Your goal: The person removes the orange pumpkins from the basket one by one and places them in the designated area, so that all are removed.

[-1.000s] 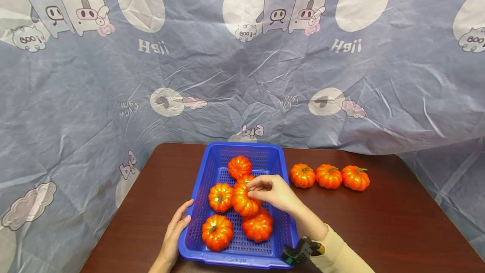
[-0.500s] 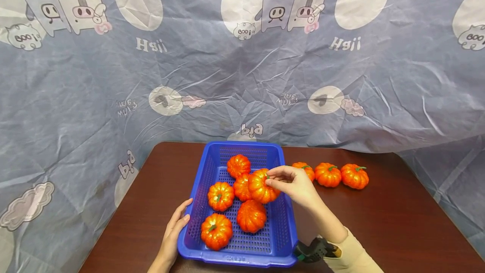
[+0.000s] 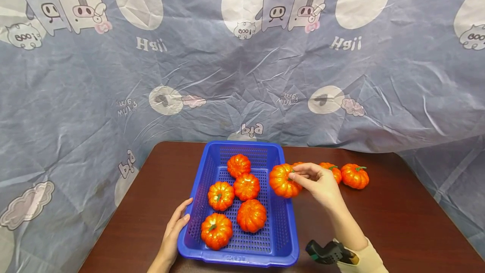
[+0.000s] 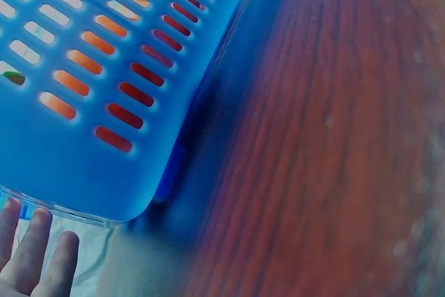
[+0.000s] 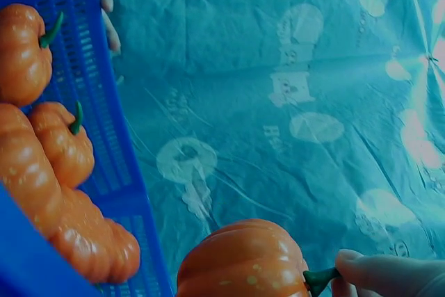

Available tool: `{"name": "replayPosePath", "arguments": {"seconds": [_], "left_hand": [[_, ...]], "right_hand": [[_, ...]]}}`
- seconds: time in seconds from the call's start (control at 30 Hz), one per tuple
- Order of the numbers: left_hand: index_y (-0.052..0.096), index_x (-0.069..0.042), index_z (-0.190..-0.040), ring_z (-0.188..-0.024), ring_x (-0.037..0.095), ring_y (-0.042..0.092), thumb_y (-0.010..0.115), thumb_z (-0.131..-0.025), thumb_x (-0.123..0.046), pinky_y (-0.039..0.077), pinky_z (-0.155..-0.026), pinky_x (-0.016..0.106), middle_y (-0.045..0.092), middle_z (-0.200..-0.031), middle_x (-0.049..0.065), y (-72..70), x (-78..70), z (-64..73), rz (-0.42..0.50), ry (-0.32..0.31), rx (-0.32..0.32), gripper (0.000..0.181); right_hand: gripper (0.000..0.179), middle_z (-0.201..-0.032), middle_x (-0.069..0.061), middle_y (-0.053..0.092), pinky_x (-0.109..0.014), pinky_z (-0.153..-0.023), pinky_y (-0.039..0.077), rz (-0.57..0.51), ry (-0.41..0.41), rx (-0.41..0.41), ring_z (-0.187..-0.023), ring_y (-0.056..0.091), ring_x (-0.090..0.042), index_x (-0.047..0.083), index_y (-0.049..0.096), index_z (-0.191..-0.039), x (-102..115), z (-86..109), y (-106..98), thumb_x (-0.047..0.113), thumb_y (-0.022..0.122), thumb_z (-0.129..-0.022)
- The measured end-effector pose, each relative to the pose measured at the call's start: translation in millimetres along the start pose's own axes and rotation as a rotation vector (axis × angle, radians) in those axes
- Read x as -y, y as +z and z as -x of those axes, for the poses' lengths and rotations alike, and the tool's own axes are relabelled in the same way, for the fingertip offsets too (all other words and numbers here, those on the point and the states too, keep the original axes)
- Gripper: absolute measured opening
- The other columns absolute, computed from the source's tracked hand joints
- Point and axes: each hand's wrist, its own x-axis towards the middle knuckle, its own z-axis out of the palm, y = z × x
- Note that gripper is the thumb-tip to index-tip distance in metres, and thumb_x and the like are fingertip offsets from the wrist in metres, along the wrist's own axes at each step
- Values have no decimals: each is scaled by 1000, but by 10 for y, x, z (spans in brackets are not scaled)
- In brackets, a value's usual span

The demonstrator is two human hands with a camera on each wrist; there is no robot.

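Note:
My right hand [image 3: 322, 182] pinches the green stem [image 5: 320, 279] of a small orange pumpkin [image 3: 283, 181]. This pumpkin hangs tilted over the right rim of a blue plastic basket [image 3: 278, 260], with its ribbed side visible in the right wrist view. Several other pumpkins, among them a pumpkin [image 3: 217, 231] near the front left, sit apart inside the basket. My left hand [image 3: 172, 235] touches the basket's left side with its fingers extended. In the left wrist view, its fingertips [image 4: 38, 224] are close to the basket's rim, above the slotted wall.
On the brown table [image 3: 394, 214], right of the basket, pumpkins stand in a row; the rightmost pumpkin [image 3: 354, 176] shows whole, the others are partly behind my right hand. A grey-blue printed cloth [image 3: 242, 66] hangs behind the table. A black device [image 3: 329, 252] is strapped to my right wrist.
My right hand has carried the held pumpkin from the basket's middle rightward to its right rim. The front right pumpkin in the basket shifted slightly left. My left hand stays at the basket's side.

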Motion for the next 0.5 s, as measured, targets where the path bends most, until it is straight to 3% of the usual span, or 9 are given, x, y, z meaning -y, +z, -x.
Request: {"name": "replayPosePath", "arguments": {"seconds": [0.3,0.5], "left_hand": [[36,1,-139,-126,6,39,37,-98,-10,35,-97,18,36,-143,7,0,2,3,5,10,5,43],[36,1,-139,-123,8,42,36,-98,-10,38,-95,20,37,-142,7,-4,3,1,6,7,6,43]], "right_hand": [[38,-80,9,68,-20,-67,48,-28,77,-113,-76,63,-7,-4,66,-106,-172,48,-218,22,75,-80],[39,-85,3,70,-18,-69,48,-49,118,-168,-78,63,-4,-3,65,-109,-289,84,-317,21,75,-81]]}}
